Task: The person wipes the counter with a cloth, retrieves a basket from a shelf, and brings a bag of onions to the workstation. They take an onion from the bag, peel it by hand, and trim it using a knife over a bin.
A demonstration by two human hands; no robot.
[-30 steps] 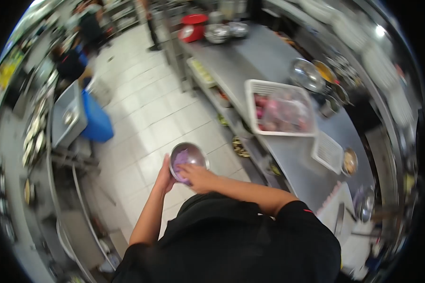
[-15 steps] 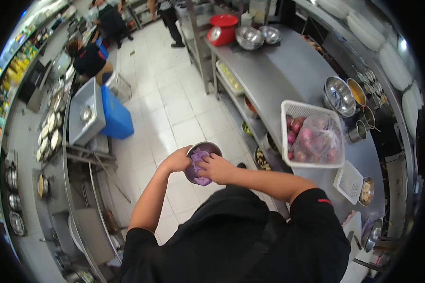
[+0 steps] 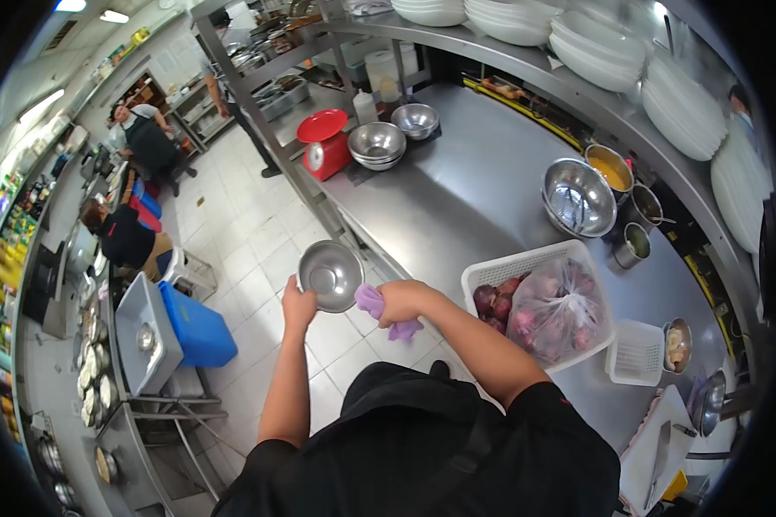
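Observation:
My left hand (image 3: 298, 305) grips the near left rim of a steel bowl (image 3: 330, 274), held over the tiled floor with its inside facing me. The bowl's inside is bare. Just right of the bowl, my right hand (image 3: 403, 303) is closed around a purple cloth (image 3: 372, 301), which pokes out on both sides of the fist. Cloth and bowl look slightly apart. Nearest to my right arm, on the steel counter, is a white basket (image 3: 539, 261) with red onions (image 3: 494, 302) and a tied clear plastic bag of onions (image 3: 560, 306).
On the counter are a red scale (image 3: 323, 142), stacked steel bowls (image 3: 377, 145), a large bowl (image 3: 578, 196), a small white basket (image 3: 635, 351) and a knife (image 3: 660, 450) on a cutting board (image 3: 642, 465). A blue bin (image 3: 197, 326) stands left. Several people are farther back.
My right hand has drawn the purple cloth out of the bowl to the right. The bowl is now tipped toward me and farther forward. The view has tilted up.

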